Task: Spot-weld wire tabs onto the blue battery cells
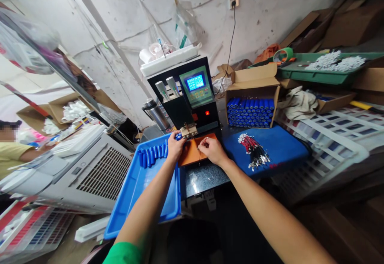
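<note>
My left hand (pixel 175 145) is closed around a blue cylinder (pixel 178 136) at the left of the metal fixture (pixel 189 130) on a black machine with a lit screen (pixel 195 82). My right hand (pixel 210 149) pinches a thin dark wire lead over the orange block (pixel 192 152); its fingertips hide the upper part. To the left, several blue cylinders (pixel 152 156) lie in a row in a blue tray (pixel 171 200). On the blue mat at the right rests a bundle of red and black leads (pixel 253 150) with white connectors.
A cardboard box (pixel 255 76) of blue cylinders stands behind the mat. A steel flask (pixel 157 114) is left of the machine. Farther right are a green tray (pixel 321 76) with white parts and a white crate (pixel 333 136). A person in a yellow sleeve (pixel 12 156) is at far left.
</note>
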Motion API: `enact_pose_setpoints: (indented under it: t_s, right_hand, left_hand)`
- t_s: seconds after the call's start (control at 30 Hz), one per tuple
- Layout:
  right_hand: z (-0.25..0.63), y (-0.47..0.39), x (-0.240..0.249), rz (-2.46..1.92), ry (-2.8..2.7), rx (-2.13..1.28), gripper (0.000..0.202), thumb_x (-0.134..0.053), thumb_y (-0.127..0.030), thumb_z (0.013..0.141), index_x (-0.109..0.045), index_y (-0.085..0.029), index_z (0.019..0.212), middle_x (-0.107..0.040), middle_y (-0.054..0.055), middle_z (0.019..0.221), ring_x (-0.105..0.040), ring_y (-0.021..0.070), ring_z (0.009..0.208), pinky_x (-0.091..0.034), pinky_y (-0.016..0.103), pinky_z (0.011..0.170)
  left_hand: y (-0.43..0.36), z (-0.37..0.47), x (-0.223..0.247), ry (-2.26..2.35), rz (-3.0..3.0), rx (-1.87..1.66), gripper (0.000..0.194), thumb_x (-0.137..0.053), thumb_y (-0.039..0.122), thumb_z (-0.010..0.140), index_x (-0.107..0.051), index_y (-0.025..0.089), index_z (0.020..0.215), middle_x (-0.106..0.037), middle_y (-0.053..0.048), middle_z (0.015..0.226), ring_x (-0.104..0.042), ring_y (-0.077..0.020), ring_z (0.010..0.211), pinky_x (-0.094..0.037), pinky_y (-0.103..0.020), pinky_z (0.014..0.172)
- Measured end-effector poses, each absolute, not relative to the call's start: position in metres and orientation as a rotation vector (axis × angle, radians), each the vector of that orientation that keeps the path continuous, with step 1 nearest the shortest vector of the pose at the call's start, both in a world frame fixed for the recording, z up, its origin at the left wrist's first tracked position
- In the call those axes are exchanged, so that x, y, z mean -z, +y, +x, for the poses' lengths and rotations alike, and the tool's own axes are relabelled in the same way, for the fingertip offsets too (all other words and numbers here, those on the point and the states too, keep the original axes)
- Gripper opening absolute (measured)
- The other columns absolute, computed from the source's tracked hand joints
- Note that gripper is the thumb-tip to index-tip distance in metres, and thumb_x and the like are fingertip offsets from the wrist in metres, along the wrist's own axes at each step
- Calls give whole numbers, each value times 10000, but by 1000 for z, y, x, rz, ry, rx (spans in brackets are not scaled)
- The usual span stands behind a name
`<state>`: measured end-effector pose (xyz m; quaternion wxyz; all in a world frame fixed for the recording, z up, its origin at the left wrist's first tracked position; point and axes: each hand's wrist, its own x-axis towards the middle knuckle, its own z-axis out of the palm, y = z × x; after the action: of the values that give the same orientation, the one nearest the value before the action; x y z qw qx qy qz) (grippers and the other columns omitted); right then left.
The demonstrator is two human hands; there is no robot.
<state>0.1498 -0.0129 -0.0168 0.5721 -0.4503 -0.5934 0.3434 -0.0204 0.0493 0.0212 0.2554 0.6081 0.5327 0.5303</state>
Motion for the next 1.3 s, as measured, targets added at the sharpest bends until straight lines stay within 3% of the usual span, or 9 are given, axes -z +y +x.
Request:
enact_pose_setpoints:
  t_s: [0.53,0.7,0.97,1.07,1.17,1.3]
  right_hand:
    - [150,-13,15,-1077,-1391,-787,105,-594,-248,761,-636,-184,690,-669,25,693,-615,170,660,-449,265,644]
    - [149,-12,15,-1068,-1388,-789,104,-589,-250,756,-627,-185,683,-663,19,677,-607,168,649,-440,264,634]
    - [150,-14,15,-1074,-1370,-806,131,-585,-289,746,-623,-182,679,-662,26,692,-615,177,666,-436,273,645]
    - [150,-15,15,-1071,-1369,-815,144,-579,-304,743,-613,-183,674,-655,26,681,-604,177,653,-430,276,635]
    - [150,-14,17,-1068,-1381,-797,149,-571,-314,738,-607,-186,670,-651,28,678,-599,183,655,-427,284,637]
    - [150,-14,17,-1061,-1372,-791,155,-568,-326,729,-602,-187,671,-648,33,679,-603,191,665,-432,294,646]
  left_hand:
    - [38,-21,-24,1429,1601,-1449,426,-777,324,576,-653,159,948,-677,-33,939,-611,-175,857,-481,-284,806]
    - [35,-22,-24,1377,1533,-1455,531,-782,319,586,-621,154,1065,-670,-68,1005,-629,-196,900,-504,-318,807]
    - [21,-37,-15,1457,1531,-1506,702,-829,325,558,-513,173,1166,-592,-129,1174,-579,-253,1120,-468,-391,946]
    - [11,-43,-12,1663,1666,-1508,636,-828,382,563,-532,180,1089,-597,-92,1076,-584,-245,1026,-477,-381,876]
    - [4,-42,-12,1796,1783,-1404,417,-778,424,622,-553,183,876,-590,-24,837,-579,-197,795,-468,-331,743]
    - [-2,-35,-17,1925,1859,-1284,258,-689,391,711,-519,198,686,-561,3,679,-545,-171,669,-413,-292,653]
